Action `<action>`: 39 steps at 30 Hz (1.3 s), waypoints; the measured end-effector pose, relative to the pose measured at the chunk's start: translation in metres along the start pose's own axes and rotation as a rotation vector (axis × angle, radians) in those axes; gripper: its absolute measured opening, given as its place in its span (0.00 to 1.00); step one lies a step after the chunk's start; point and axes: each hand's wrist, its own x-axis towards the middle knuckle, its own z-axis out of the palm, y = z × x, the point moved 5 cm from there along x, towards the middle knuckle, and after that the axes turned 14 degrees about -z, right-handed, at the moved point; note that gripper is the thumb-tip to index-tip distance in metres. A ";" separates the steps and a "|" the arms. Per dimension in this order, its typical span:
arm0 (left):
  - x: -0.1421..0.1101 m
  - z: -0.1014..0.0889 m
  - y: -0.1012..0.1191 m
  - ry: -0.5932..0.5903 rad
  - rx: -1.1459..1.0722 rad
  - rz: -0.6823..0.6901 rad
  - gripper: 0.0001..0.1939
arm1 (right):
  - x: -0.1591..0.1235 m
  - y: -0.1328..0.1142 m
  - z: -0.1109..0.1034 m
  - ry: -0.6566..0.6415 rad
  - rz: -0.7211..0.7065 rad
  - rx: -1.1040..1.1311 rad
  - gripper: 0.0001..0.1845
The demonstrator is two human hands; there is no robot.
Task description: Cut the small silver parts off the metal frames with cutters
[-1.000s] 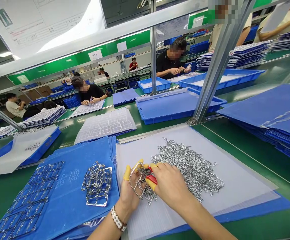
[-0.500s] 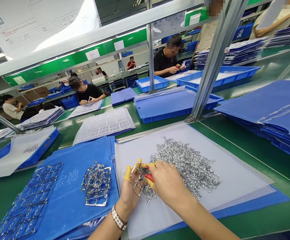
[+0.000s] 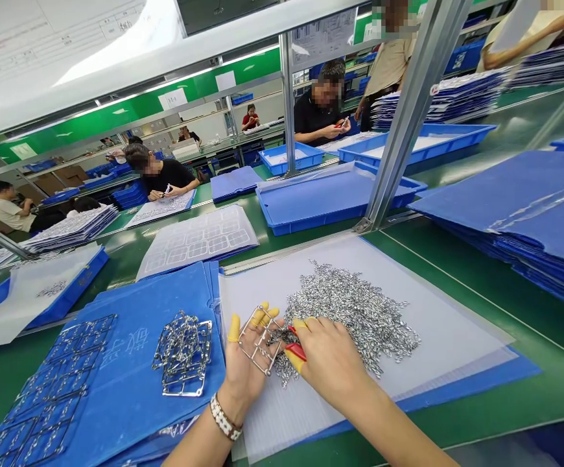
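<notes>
A small silver wire frame [image 3: 261, 342] lies across the upturned palm and fingers of my left hand [image 3: 246, 363], which supports it. My right hand [image 3: 328, 357] is wrapped round red-handled pliers [image 3: 295, 351], beside the frame's right edge; their jaws are hard to make out against the metal. Yellow finger cots cover fingertips on both hands. Just behind and below the hands, a heap of small shiny metal pieces [image 3: 354, 318] spreads over a translucent white sheet [image 3: 447, 331]. Left of my left hand, a tangled pile of silver wire frames [image 3: 183, 353] rests on blue sheets [image 3: 131, 389].
Linked metal frames [image 3: 51, 389] lie flat at far left. A blue tray [image 3: 321, 224] and a white patterned sheet [image 3: 199, 240] are behind. A metal post [image 3: 399, 123] rises beyond the heap. Blue sheets are stacked [image 3: 520, 194] at right. Co-workers sit across the bench.
My left fingers have spread, and the wire frame now lies flatter on the palm. The right hand with the pliers has drawn slightly away from it. The whole view has shifted a little.
</notes>
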 end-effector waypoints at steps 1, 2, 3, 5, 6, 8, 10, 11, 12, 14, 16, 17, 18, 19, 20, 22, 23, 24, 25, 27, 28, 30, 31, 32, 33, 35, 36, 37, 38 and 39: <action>0.000 0.000 0.000 0.004 0.004 0.000 0.28 | 0.001 -0.001 0.000 0.001 -0.004 -0.003 0.11; 0.000 0.000 -0.001 0.012 0.009 0.002 0.27 | 0.002 -0.001 0.001 0.001 -0.009 -0.006 0.11; 0.000 -0.001 -0.001 0.020 0.015 0.003 0.27 | 0.003 -0.002 0.001 0.000 -0.013 -0.008 0.11; 0.000 -0.003 -0.001 0.037 0.032 0.014 0.27 | 0.003 -0.003 0.001 -0.001 -0.019 -0.012 0.10; 0.001 -0.004 -0.001 0.045 0.042 0.023 0.27 | 0.003 -0.003 0.001 -0.002 -0.021 -0.015 0.10; 0.001 -0.006 -0.001 0.063 0.064 0.042 0.27 | 0.004 -0.005 0.001 -0.007 -0.020 -0.025 0.10; 0.001 -0.008 -0.002 0.082 0.081 0.058 0.27 | 0.006 -0.006 0.000 -0.016 -0.013 -0.038 0.10; 0.001 -0.009 -0.002 0.092 0.085 0.064 0.27 | 0.007 -0.007 -0.001 -0.020 -0.011 -0.040 0.09; 0.001 -0.009 -0.002 0.101 0.087 0.070 0.27 | 0.008 -0.008 -0.001 -0.025 -0.010 -0.041 0.08; 0.001 -0.010 -0.002 0.112 0.086 0.077 0.27 | 0.010 -0.008 -0.002 -0.035 -0.017 -0.035 0.07; 0.001 -0.009 -0.001 0.106 0.079 0.081 0.27 | 0.011 -0.008 -0.002 -0.041 -0.025 -0.027 0.06; 0.000 -0.008 -0.001 0.098 0.073 0.084 0.27 | 0.010 -0.008 -0.002 -0.043 -0.023 -0.025 0.06; 0.000 -0.008 0.000 0.089 0.064 0.087 0.27 | 0.009 -0.007 -0.003 -0.040 -0.018 -0.024 0.07; 0.000 -0.007 0.001 0.082 0.054 0.090 0.27 | 0.007 -0.007 -0.003 -0.035 -0.013 -0.023 0.08; -0.001 -0.007 0.002 0.080 0.044 0.092 0.27 | 0.005 -0.007 -0.004 -0.029 -0.006 -0.020 0.09; -0.001 -0.008 0.004 0.087 0.027 0.098 0.27 | 0.000 -0.009 -0.004 -0.020 -0.004 -0.006 0.09; -0.001 -0.008 0.004 0.095 0.024 0.102 0.27 | -0.002 -0.011 -0.004 -0.019 -0.011 0.008 0.10; -0.002 -0.008 0.004 0.105 0.024 0.108 0.27 | -0.003 -0.014 -0.003 -0.020 -0.022 0.024 0.10; -0.002 -0.008 0.005 0.114 0.026 0.115 0.26 | -0.004 -0.016 -0.002 -0.020 -0.034 0.041 0.11; -0.002 -0.007 0.005 0.128 0.033 0.125 0.26 | -0.003 -0.022 -0.001 -0.020 -0.048 0.071 0.13; -0.002 -0.007 0.004 0.133 0.037 0.128 0.26 | -0.003 -0.024 0.000 -0.020 -0.049 0.081 0.15; -0.002 -0.006 0.004 0.142 0.044 0.132 0.26 | -0.001 -0.026 0.001 -0.030 -0.043 0.093 0.15; -0.002 -0.006 0.004 0.146 0.049 0.132 0.26 | 0.000 -0.027 0.002 -0.038 -0.041 0.095 0.14; -0.002 -0.006 0.004 0.150 0.053 0.134 0.26 | 0.002 -0.028 0.002 -0.046 -0.041 0.095 0.13; -0.002 -0.006 0.004 0.155 0.060 0.139 0.26 | 0.002 -0.029 0.002 -0.051 -0.041 0.091 0.13; -0.002 -0.007 0.004 0.167 0.074 0.154 0.25 | 0.004 -0.030 0.002 -0.060 -0.043 0.081 0.12; -0.002 -0.007 0.005 0.172 0.081 0.161 0.25 | 0.004 -0.031 0.001 -0.065 -0.045 0.076 0.12; -0.002 -0.008 0.005 0.175 0.086 0.167 0.25 | 0.005 -0.032 0.001 -0.070 -0.048 0.071 0.12; -0.001 -0.009 0.005 0.174 0.090 0.171 0.26 | 0.005 -0.032 0.000 -0.074 -0.053 0.066 0.13; -0.001 -0.010 0.005 0.171 0.092 0.172 0.26 | 0.005 -0.033 -0.001 -0.078 -0.056 0.060 0.12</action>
